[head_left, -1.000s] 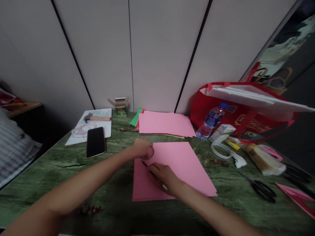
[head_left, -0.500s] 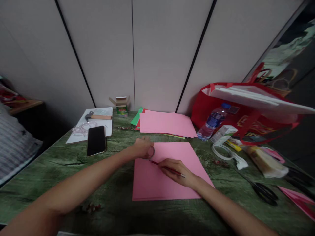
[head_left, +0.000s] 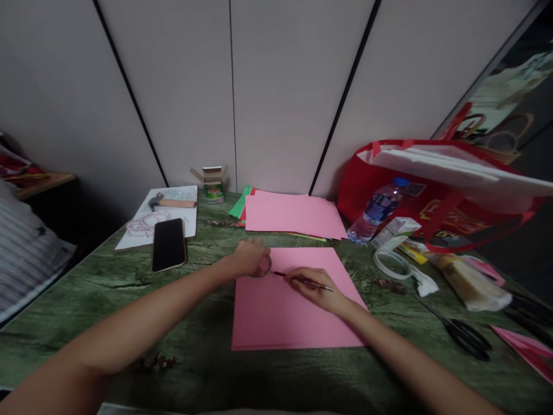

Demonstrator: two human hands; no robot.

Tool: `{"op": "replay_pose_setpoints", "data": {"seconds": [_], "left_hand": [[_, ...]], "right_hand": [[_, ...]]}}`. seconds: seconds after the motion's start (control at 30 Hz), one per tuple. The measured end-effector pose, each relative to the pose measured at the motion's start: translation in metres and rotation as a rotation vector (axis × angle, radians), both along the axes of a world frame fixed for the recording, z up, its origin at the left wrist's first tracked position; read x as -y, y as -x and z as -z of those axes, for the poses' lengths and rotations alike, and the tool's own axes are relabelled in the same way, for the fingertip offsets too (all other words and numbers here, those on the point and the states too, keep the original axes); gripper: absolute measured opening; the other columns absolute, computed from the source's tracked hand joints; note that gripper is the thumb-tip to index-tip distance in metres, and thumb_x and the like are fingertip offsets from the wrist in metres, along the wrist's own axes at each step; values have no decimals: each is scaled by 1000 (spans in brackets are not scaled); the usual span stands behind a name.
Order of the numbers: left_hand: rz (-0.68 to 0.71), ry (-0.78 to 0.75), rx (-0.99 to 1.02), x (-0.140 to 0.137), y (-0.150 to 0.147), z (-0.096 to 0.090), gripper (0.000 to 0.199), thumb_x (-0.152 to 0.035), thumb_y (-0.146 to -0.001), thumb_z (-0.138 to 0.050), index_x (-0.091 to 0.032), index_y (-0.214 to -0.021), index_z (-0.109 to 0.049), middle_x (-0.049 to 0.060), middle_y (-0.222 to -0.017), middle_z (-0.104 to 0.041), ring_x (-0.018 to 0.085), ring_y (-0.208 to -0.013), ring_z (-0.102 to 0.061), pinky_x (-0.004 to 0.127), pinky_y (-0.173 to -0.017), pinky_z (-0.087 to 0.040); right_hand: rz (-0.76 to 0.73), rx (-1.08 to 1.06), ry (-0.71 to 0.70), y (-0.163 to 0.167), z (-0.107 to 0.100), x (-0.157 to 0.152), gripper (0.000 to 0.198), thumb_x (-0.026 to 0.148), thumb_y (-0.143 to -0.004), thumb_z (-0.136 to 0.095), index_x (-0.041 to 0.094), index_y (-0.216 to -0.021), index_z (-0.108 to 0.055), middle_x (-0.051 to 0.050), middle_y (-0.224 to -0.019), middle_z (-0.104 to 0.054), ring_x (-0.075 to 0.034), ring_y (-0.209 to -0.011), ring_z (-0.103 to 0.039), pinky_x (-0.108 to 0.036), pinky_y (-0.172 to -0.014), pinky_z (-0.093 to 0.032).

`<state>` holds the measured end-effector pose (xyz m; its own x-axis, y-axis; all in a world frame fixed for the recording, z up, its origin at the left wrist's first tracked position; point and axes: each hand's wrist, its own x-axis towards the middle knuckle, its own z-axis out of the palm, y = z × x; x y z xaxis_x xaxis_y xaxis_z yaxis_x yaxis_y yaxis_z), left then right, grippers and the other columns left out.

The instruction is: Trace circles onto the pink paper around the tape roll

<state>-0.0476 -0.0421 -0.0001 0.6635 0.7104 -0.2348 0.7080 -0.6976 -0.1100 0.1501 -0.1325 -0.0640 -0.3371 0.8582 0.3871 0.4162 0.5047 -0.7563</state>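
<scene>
Green table (head_left: 207,334). Centre: 1 pink stack (head_left: 285,320); behind it, 1 pink-topped paper pile (head_left: 294,213). Left: board (head_left: 188,220), phone (head_left: 169,245) overlapping it. Back: 1 box (head_left: 214,190). Right: bag (head_left: 412,212), bottle (head_left: 377,208), carton (head_left: 394,231), scissors (head_left: 466,337).

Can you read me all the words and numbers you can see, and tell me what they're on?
None can be read for certain.
Red bag: big lettering, too blurred to read.
Green box: lettering on the front, too small and blurred.
Bottle: a blue label, print too small.
White carton: markings too small to read.
Pencil: any print is too small to tell.
Pink paper under the hands: no words that I can see.
</scene>
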Motion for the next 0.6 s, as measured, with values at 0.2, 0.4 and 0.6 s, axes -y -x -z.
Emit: {"op": "replay_pose_setpoints", "data": {"seconds": [0.2, 0.4, 0.6], "left_hand": [[0, -3, 12, -2, 1, 4, 42, -31, -69, -71, -20, -108, -62, 13, -106, -56, 31, -94, -55, 36, -70, -46], [-4, 3, 43, -1, 2, 4, 43, -30, -68, -72, -19, -109, -61, 13, -106, -56, 31, -97, -55, 38, -73, -46], [-68, 31, 115, 2, 2, 6, 50, -23, -66, -74, -13, -111, -57, 14, -108, -56, 32, -100, -53, 39, -77, -45]], "right_hand": [[17, -118, 153, -5, 9, -11, 17, 27, -86, -55, 20, -97, -65, -6, -93, -71, -17, -82, -67, -30, -72, -55], [39, -358, 307, -6, 17, -26, 23, 36, -81, -62, 19, -94, -67, -6, -90, -72, -18, -83, -69, -35, -74, -58], [59, -570, 468, 0, 19, -50, 29, 40, -71, -71, 17, -89, -69, -7, -80, -73, -21, -79, -70, -39, -74, -58]]}}
